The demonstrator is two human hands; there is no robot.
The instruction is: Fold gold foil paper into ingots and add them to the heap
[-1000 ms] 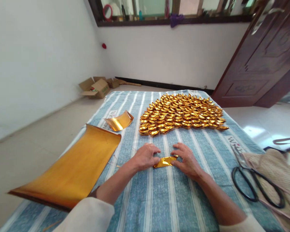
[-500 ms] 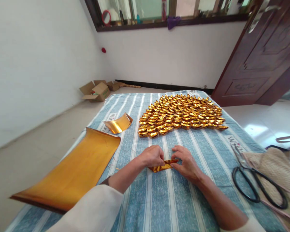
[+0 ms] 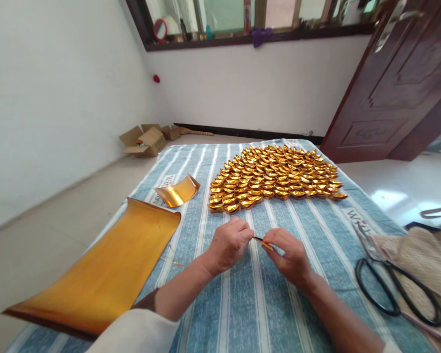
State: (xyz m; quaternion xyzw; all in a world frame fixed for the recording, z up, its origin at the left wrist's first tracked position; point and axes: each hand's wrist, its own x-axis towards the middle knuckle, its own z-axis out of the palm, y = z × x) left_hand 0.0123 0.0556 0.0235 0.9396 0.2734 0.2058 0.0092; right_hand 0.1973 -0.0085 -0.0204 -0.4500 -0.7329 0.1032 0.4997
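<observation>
Between my hands is a narrow folded piece of gold foil paper (image 3: 263, 242), mostly hidden by my fingers. My left hand (image 3: 231, 244) pinches its left end, and my right hand (image 3: 287, 255) grips the right end between thumb and fingers. Beyond them, many boat-shaped folded gold paper ingots (image 3: 274, 179) stand in tight rows on the blue striped cloth (image 3: 238, 304). To the left lies a large stack of gold foil sheets (image 3: 103, 264), curling at its ends. A smaller curved stack of gold foil (image 3: 179, 191) sits behind it.
Black-handled scissors (image 3: 380, 284) lie at the right, partly over a beige woven cloth (image 3: 422, 255). Open cardboard boxes (image 3: 145, 141) stand on the floor at far left. A dark red door (image 3: 385, 93) is at right, and a window ledge (image 3: 220, 41) runs along the back wall.
The gold foil piece lay wide and flat near the cloth; now it shows as a narrow strip held between both hands. My right hand has moved slightly down and right.
</observation>
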